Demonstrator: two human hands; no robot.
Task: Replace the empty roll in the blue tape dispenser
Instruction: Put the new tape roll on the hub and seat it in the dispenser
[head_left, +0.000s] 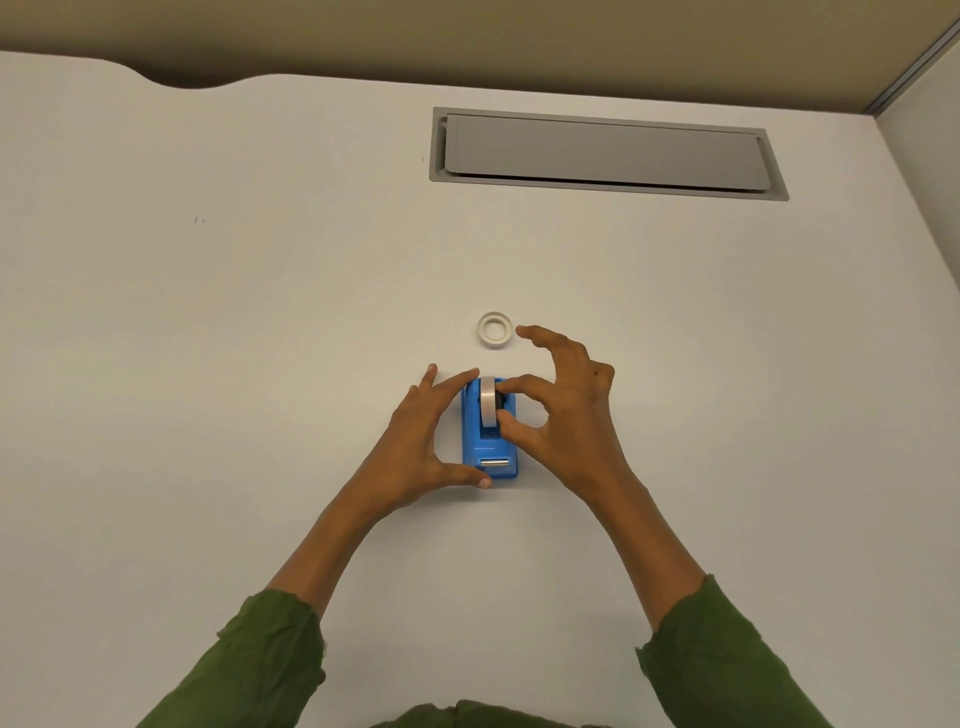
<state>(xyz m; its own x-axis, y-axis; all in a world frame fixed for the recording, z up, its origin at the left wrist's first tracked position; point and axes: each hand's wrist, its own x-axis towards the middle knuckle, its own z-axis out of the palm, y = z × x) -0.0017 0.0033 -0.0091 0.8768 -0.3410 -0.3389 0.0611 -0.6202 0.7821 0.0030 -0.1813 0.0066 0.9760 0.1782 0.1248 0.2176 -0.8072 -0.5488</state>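
Note:
The blue tape dispenser (488, 447) stands on the white desk (260, 364), its metal cutter towards me. A white tape roll (488, 402) sits upright in its cradle. My left hand (421, 441) spans the dispenser's left side, thumb at the near end and index finger at the far end. My right hand (558, 410) pinches the roll from the right with thumb and index finger. A thin, empty-looking white ring (494, 329) lies flat on the desk just beyond the dispenser.
A grey cable-hatch lid (605, 153) is set into the desk at the back right. The desk's far edge curves along a beige partition. Green sleeves cover both forearms.

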